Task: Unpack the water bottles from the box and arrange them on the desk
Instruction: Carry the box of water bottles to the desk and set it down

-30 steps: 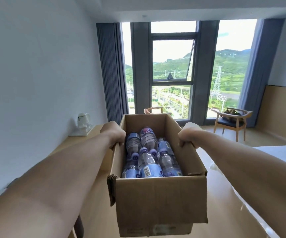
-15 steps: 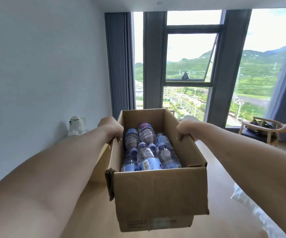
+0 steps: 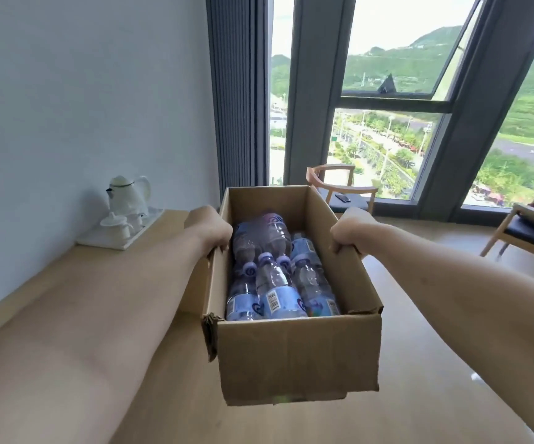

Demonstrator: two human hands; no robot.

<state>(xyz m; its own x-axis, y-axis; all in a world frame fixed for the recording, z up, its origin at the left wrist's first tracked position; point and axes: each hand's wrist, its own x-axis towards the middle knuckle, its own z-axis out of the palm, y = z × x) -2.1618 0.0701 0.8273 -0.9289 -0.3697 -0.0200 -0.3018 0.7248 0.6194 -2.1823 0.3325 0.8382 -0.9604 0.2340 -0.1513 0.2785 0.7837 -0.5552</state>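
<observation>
Box [image 3: 297,347] of water bottles [image 3: 275,270] now rides lower, nearer the desk [image 3: 76,283] at left; left hand [image 3: 209,229] and right hand [image 3: 349,230] clench its side rims. Set-down looks imminent; nothing unpacked.

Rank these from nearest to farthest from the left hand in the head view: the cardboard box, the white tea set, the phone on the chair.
1. Cardboard box: gripped at its left wall by the left hand.
2. White tea set: on the desk, left of the hand, by the wall.
3. Phone: on the chair seat beyond the box, near the window.
</observation>
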